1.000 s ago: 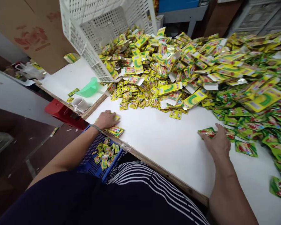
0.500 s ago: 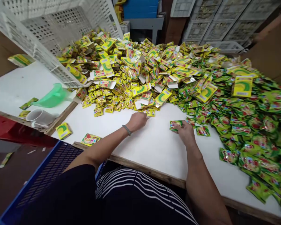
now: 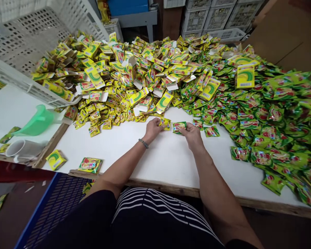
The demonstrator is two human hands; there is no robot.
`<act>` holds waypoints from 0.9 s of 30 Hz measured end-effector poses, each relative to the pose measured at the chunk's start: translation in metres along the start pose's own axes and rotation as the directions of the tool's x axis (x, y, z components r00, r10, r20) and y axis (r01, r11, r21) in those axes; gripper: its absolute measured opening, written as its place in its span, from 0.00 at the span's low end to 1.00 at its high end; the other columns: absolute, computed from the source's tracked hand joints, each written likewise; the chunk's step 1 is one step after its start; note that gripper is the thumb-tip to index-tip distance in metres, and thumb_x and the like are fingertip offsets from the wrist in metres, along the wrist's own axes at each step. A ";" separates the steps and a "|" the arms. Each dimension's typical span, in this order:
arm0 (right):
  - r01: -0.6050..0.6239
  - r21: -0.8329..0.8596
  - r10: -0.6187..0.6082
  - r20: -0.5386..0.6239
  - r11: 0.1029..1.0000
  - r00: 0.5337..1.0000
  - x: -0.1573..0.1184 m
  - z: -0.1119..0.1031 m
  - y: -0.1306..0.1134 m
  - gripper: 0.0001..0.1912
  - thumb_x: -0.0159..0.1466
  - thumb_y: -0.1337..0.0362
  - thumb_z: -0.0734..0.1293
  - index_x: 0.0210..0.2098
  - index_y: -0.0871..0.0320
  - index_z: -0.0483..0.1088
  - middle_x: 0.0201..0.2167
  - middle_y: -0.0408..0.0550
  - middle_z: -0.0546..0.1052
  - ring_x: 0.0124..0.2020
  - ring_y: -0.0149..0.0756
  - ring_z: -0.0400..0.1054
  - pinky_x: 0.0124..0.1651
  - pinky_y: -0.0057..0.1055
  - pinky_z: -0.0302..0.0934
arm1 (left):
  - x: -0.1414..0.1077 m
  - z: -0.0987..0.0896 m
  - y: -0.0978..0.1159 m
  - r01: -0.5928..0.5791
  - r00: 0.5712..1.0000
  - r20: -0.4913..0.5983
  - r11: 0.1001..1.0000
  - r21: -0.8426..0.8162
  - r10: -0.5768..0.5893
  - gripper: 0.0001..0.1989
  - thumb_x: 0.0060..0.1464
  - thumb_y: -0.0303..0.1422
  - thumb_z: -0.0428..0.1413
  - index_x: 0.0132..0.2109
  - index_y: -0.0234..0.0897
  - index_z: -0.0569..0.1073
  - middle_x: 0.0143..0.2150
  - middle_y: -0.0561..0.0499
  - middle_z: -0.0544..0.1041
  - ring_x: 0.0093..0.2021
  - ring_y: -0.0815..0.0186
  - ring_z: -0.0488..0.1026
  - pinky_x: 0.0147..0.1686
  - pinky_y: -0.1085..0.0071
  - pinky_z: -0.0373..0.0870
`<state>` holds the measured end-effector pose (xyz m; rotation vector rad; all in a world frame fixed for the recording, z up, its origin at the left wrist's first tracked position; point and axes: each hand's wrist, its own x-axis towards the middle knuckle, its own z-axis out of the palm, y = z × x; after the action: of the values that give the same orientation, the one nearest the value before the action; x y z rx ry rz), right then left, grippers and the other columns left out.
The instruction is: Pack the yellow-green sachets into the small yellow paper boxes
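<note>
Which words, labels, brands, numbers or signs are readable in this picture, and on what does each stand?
"T...S", seemingly, in large letters: packet at lower left; its middle letters are blurred.
Yellow box at upper right: barcode-like mark, digits too small.
Green sachet, yellow sachet, all other print: too small or blurred.

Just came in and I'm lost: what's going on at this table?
A person has both hands over a white table. The right hand pinches a green packet; the left hand has its fingertips at a yellow packet beside it. Yellow boxes lie heaped beyond, near a white crate, with loose green sachets piled to the right.
</note>
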<state>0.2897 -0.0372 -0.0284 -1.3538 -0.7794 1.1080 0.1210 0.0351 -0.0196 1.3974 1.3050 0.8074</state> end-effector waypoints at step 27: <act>0.147 -0.213 -0.160 -0.044 0.966 0.986 -0.005 0.009 0.003 0.22 0.56 0.49 0.68 0.45 0.55 0.69 0.35 0.50 0.77 0.38 0.45 0.72 0.43 0.43 0.70 | 0.025 -0.064 0.072 0.046 0.954 -0.162 0.408 0.912 0.254 0.28 0.55 0.44 0.57 0.59 0.34 0.67 0.55 0.35 0.70 0.56 0.45 0.66 0.53 0.53 0.64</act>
<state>0.2795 -0.0392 -0.0300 -1.4681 -0.9603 0.8773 0.0869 0.0813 0.0616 2.3145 2.0689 0.3025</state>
